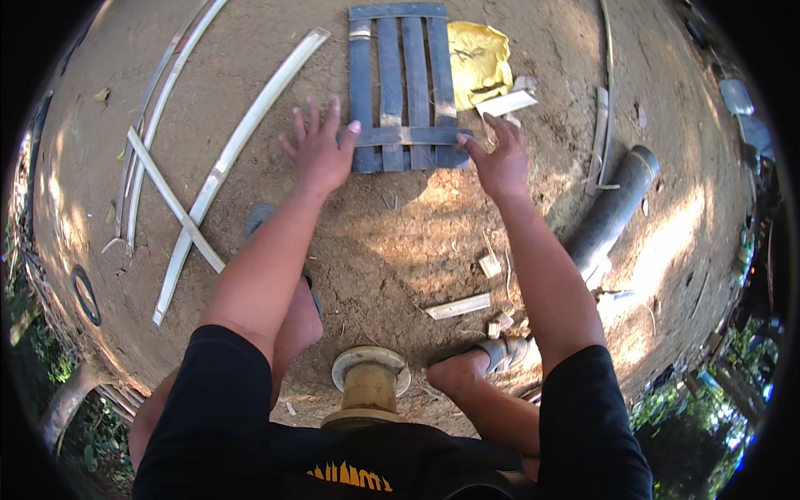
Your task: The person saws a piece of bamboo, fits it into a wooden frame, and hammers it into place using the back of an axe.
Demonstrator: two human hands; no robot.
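A flat panel of dark slats [390,75], which look like split bamboo, lies on the dirt ahead of me. Several lengthwise slats are spanned by one cross strip at the far end and another cross strip [425,136] towards the near end. My left hand [323,157] is at the panel's left edge, fingers spread, its thumb tip at the end of the near strip. On the opposite side my right hand [503,165] has its thumb at that strip's other end, fingers apart. Neither hand grips anything.
A yellow crumpled sheet [492,62] lies beside the panel. Long pale strips [218,175] are on the left. A dark thick pole [612,204] lies to the right. Wood scraps [458,306] and a spool-shaped object [368,387] are near my feet.
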